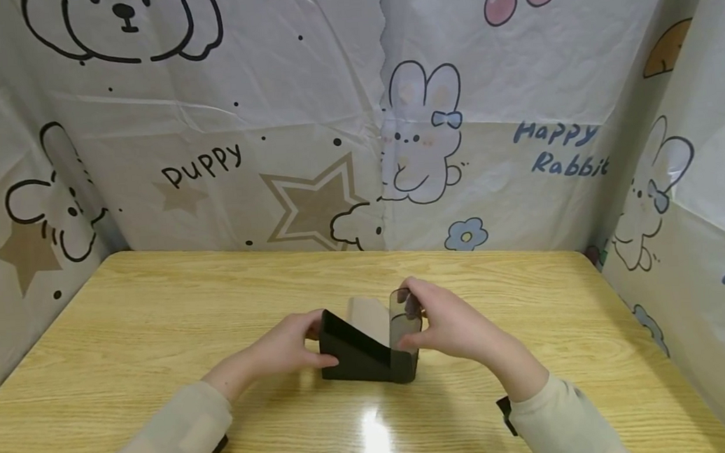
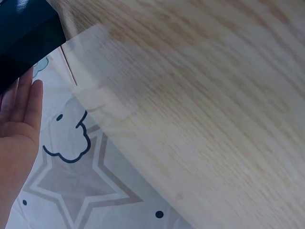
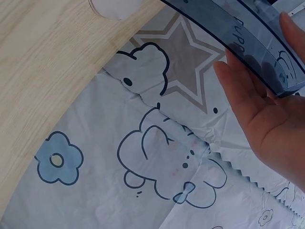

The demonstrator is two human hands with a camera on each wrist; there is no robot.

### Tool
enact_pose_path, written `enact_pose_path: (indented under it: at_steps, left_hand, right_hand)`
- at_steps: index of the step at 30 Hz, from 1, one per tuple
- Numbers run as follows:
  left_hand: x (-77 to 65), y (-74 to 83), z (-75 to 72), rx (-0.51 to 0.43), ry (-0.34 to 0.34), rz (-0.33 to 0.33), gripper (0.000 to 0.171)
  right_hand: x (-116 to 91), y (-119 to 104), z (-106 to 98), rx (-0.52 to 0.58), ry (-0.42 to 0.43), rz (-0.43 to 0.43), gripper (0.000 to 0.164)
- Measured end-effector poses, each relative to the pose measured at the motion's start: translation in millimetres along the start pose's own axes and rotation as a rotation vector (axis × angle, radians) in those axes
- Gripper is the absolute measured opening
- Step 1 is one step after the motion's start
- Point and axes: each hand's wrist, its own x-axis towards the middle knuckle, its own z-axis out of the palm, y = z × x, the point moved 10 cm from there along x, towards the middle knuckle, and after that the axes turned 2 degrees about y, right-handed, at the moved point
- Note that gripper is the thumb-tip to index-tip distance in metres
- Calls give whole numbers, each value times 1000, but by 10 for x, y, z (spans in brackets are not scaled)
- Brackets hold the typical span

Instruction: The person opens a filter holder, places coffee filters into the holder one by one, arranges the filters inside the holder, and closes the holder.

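A black box with a sloping side [image 1: 355, 353] stands on the table, high at its left end and low at its right. My left hand [image 1: 290, 345] holds the tall end, thumb on the front face and other fingers behind. In the left wrist view those fingers lie against the dark box [image 2: 28, 36]. A smoky see-through cover [image 1: 399, 315] rises at the box's low end. My right hand [image 1: 449, 318] grips this cover between thumb and fingers, which show through the tinted plastic [image 3: 228, 26]. Behind the sloping side appears a pale panel [image 1: 369, 317] with rounded corners.
The wood-grain table [image 1: 203, 294] ends against a wall sheet [image 1: 240, 193] printed with cartoon animals, stars and words. More printed sheet hangs at left and right. A dark strap piece [image 1: 507, 415] shows at the right wrist. Glare lies on the table in front of the box.
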Motion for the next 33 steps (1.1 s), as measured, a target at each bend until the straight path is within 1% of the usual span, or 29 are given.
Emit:
enact_pose_path:
  at_steps: [12, 18, 19, 23, 24, 26, 30, 33]
  left_hand:
    - [-56, -81, -84, -10, 8, -27, 32]
    - [-43, -97, -105, -11, 18, -24, 34]
    - [-36, -90, -104, -13, 18, -25, 35]
    - [13, -46, -92, -43, 24, -22, 54]
    - [27, -41, -84, -56, 23, -22, 56]
    - [50, -30, -73, -81, 20, -21, 54]
    - [50, -54, -62, -127, 0, -37, 34]
    - [19, -79, -84, -138, -10, -45, 31]
  right_hand:
    - [-3, 94, -36, 29, 30, 47, 55]
    - [-16, 107, -52, 35, 42, 45, 51]
    - [-16, 107, -53, 31, 42, 45, 51]
    - [-15, 106, -57, 19, 43, 47, 50]
    - [-15, 106, -58, 17, 43, 48, 50]
    - [-15, 103, -57, 16, 45, 47, 50]
    - [-24, 122, -51, 33, 50, 50, 51]
    - [-37, 156, -48, 45, 53, 65, 55]
